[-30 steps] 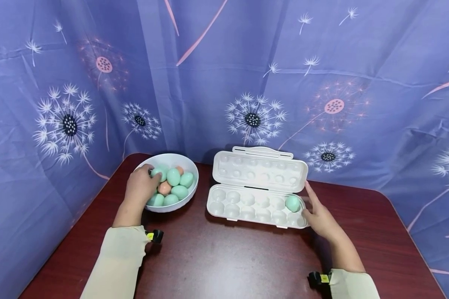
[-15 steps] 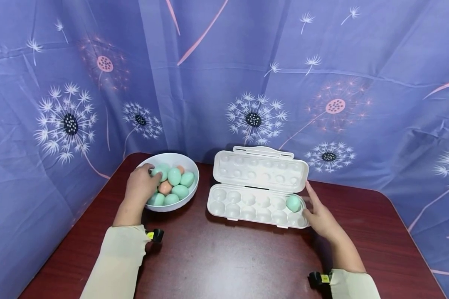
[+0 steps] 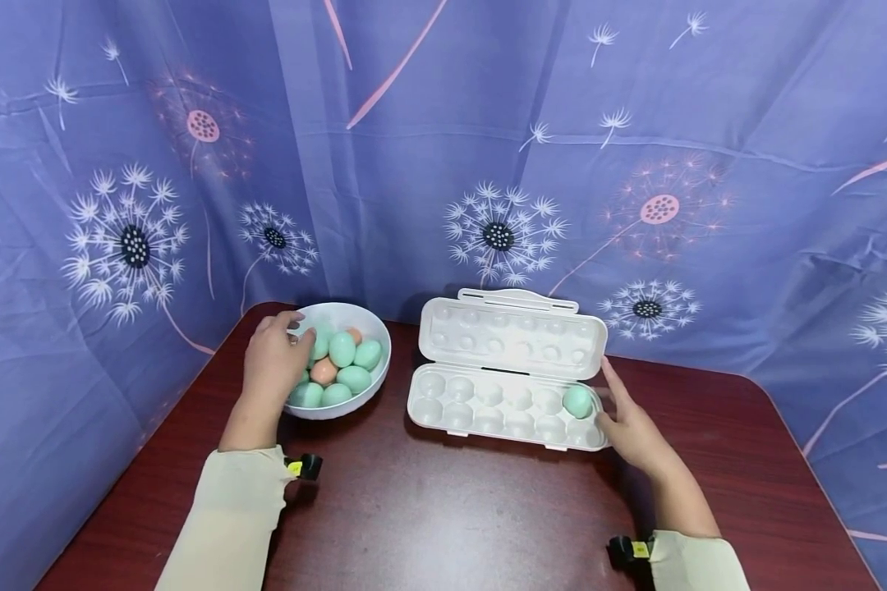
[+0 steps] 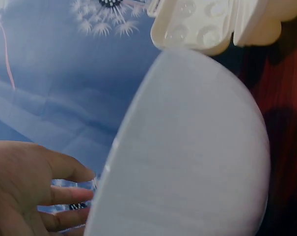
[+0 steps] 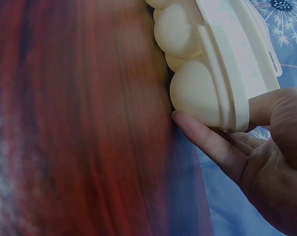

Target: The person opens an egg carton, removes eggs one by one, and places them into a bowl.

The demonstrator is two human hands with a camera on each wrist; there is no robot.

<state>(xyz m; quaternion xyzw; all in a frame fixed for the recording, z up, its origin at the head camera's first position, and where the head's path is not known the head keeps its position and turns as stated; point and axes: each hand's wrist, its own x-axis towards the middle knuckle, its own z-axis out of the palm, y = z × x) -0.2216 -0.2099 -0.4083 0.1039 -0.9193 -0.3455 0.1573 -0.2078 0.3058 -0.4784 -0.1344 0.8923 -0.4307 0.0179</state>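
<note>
My left hand is at the left rim of a white bowl filled with green eggs and a few orange-brown ones. Its thumb is beside a green egg. From the left wrist, the hand appears with fingers apart, their tips hidden behind the bowl; no egg shows in it. A white plastic egg carton stands with its lid up, one green egg in a back cup near the right end. Against that end rests my right hand, its thumb and straight index finger touching the carton.
Both containers stand on a dark red-brown wooden table. A blue curtain with dandelion prints hangs right behind the table's back and along its left side. The lid leans back close to the curtain.
My left hand has shifted slightly up and left, its thumb drawing back from the green eggs. The right hand and the carton have stayed in place.
</note>
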